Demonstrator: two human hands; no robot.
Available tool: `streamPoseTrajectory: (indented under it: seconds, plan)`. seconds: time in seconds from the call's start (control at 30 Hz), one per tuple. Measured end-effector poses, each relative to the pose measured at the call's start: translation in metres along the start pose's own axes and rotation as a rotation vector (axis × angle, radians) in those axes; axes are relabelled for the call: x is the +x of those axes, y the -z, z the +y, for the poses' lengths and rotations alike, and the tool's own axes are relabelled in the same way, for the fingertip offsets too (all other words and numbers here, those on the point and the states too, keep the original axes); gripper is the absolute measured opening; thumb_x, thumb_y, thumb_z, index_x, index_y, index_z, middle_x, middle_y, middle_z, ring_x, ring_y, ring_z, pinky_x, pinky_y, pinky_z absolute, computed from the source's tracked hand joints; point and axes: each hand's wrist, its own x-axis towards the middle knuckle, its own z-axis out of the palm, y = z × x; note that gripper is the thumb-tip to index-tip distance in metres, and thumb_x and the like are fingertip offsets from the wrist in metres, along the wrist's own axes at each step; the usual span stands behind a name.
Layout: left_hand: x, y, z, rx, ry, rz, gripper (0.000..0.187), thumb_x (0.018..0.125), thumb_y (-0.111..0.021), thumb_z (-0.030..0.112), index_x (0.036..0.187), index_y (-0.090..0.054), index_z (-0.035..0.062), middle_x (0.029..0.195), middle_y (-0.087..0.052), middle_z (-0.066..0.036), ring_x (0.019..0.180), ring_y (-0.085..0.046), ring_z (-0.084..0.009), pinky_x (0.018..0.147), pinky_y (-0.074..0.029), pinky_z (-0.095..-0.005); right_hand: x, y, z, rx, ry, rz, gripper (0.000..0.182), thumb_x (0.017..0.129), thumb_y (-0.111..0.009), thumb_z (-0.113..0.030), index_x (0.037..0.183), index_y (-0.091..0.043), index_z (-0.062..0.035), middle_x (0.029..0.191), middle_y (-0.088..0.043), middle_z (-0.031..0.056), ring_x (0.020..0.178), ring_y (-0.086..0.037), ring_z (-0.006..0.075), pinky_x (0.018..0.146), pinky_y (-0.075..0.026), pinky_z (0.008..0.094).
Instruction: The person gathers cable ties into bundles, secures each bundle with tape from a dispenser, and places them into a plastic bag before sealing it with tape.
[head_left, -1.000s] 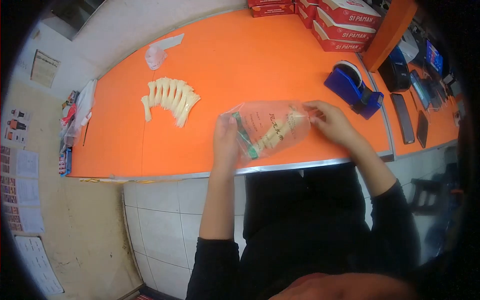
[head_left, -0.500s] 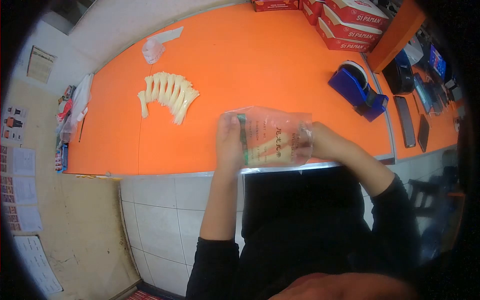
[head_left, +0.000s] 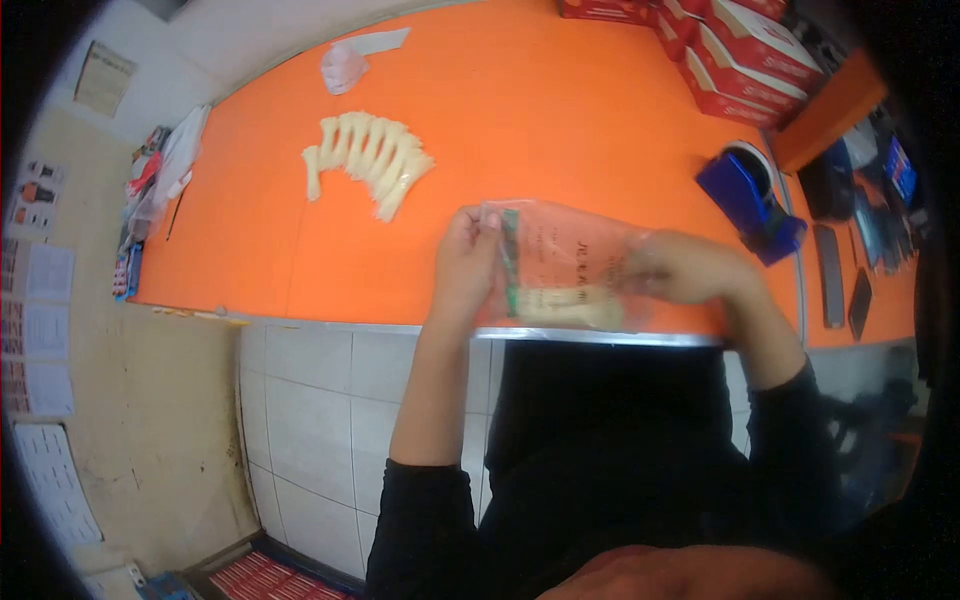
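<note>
A clear plastic bag [head_left: 560, 245] with dark printing and a green strip lies sideways over the table's front edge. Inside it, along the lower side, is a bundle of pale cable ties [head_left: 572, 305]. My left hand [head_left: 466, 262] grips the bag's left end, thumb on top. At the other end my right hand [head_left: 700, 268] has its fingers curled at the bag's edge, slightly blurred. Several more cable tie bundles [head_left: 370, 150] lie fanned in an arc on the orange table [head_left: 520, 110], beyond my left hand.
A blue tape dispenser [head_left: 750, 195] stands at the right, with red boxes [head_left: 745, 75] stacked behind it. A crumpled clear roll [head_left: 345, 67] lies at the back left. Dark devices [head_left: 830, 275] lie on the right-hand surface, past an orange post [head_left: 830, 120].
My view has shifted, moving the table items right and up. My right hand has drawn back from over the bag's end to its edge, and the cable ties inside now lie flatter along the lower side.
</note>
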Motion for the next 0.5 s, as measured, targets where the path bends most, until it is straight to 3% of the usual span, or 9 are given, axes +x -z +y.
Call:
streamPoseTrajectory:
  seconds: [0.07, 0.1, 0.13, 0.17, 0.23, 0.43, 0.5]
  plan:
    - [0.004, 0.024, 0.001, 0.317, -0.026, 0.093, 0.023, 0.091, -0.050, 0.019, 0.105, -0.050, 0.0005, 0.091, -0.057, -0.007, 0.081, -0.055, -0.0139, 0.073, -0.045, -0.0279, 0.000, 0.044, -0.007, 0.028, -0.173, -0.057, 0.014, 0.080, -0.054, -0.008, 0.089, -0.060, -0.0005, 0.080, -0.061, 0.0136, 0.072, -0.059, 0.0242, 0.066, -0.047, 0.0344]
    - [0.006, 0.036, 0.007, 0.318, -0.033, 0.117, 0.023, 0.091, -0.050, 0.019, 0.105, -0.050, 0.0005, 0.091, -0.057, -0.007, 0.081, -0.055, -0.0139, 0.073, -0.045, -0.0279, 0.003, 0.058, -0.011, 0.093, -0.220, 0.094, 0.013, 0.079, -0.054, -0.007, 0.089, -0.060, -0.0002, 0.079, -0.061, 0.0129, 0.072, -0.059, 0.0234, 0.066, -0.047, 0.0330]
    - [0.010, 0.049, 0.014, 0.526, -0.169, 0.249, 0.024, 0.090, -0.051, 0.019, 0.104, -0.050, 0.0007, 0.091, -0.058, -0.008, 0.080, -0.055, -0.0150, 0.072, -0.046, -0.0284, 0.010, 0.066, -0.013, 0.161, -0.269, 0.245, 0.013, 0.078, -0.055, -0.007, 0.089, -0.060, 0.0000, 0.078, -0.061, 0.0122, 0.072, -0.059, 0.0227, 0.065, -0.047, 0.0317]
    - [0.015, 0.062, 0.021, 0.736, -0.302, 0.378, 0.025, 0.088, -0.053, 0.020, 0.104, -0.051, 0.0008, 0.090, -0.058, -0.009, 0.078, -0.056, -0.0160, 0.070, -0.046, -0.0290, 0.025, 0.070, -0.015, 0.156, -0.256, 0.237, 0.013, 0.078, -0.055, -0.007, 0.089, -0.060, 0.0000, 0.078, -0.061, 0.0122, 0.072, -0.059, 0.0227, 0.065, -0.047, 0.0317]
    - [0.028, 0.087, 0.034, 0.706, -0.300, 0.458, 0.024, 0.087, -0.054, 0.019, 0.103, -0.052, 0.0013, 0.090, -0.058, -0.009, 0.078, -0.056, -0.0167, 0.069, -0.046, -0.0297, 0.066, 0.080, -0.028, -0.090, 0.000, 0.424, 0.013, 0.077, -0.057, -0.007, 0.088, -0.060, -0.0016, 0.078, -0.062, 0.0117, 0.073, -0.060, 0.0246, 0.066, -0.047, 0.0324]
    - [0.067, 0.142, 0.014, 0.762, -0.284, 0.556, 0.022, 0.081, -0.054, 0.016, 0.098, -0.054, 0.0030, 0.087, -0.059, -0.007, 0.075, -0.056, -0.0173, 0.067, -0.046, -0.0310, 0.232, 0.042, -0.023, -0.488, 0.237, 0.156, 0.030, 0.073, -0.060, -0.006, 0.102, -0.058, -0.0062, 0.111, -0.055, 0.0072, 0.106, -0.050, 0.0253, 0.087, -0.041, 0.0382]
    - [0.067, 0.142, 0.016, 0.761, -0.244, 0.541, 0.021, 0.080, -0.054, 0.015, 0.098, -0.054, 0.0035, 0.086, -0.059, -0.007, 0.074, -0.056, -0.0174, 0.067, -0.046, -0.0310, 0.274, 0.024, -0.013, -0.537, 0.259, 0.129, 0.032, 0.071, -0.062, -0.007, 0.103, -0.058, -0.0066, 0.109, -0.055, 0.0075, 0.105, -0.049, 0.0250, 0.086, -0.041, 0.0384]
